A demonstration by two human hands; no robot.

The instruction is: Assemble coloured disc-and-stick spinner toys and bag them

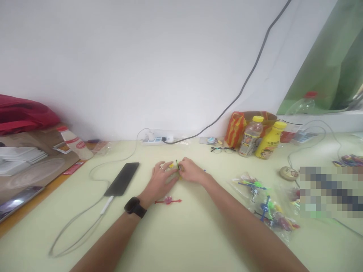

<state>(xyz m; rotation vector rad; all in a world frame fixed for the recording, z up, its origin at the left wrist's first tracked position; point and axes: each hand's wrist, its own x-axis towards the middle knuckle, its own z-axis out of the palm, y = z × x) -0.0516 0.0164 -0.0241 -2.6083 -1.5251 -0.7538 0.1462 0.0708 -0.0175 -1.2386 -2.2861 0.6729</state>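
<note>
My right hand [190, 170] is closed in a pinch on a small green arrow-shaped plastic piece [177, 162], whose tip sticks up past the fingers. Beside it my left hand [163, 178] has its fingers apart, thumb and forefinger reaching toward the same piece. Bits of a yellow plastic part [171, 165] peek out between the hands; the rest of it is hidden. Just below my hands lies a red double-ended arrow [168, 200] with a pinkish round centre, flat on the table and touched by neither hand.
Clear bags of colourful arrow pieces [266, 207] lie right. A phone [122, 179] on a charging cable is left. Behind are a power strip [157, 139], glasses [222, 150], a clear bottle [250, 136] and a yellow bottle [270, 140]. A white bottle [76, 144] leans at left.
</note>
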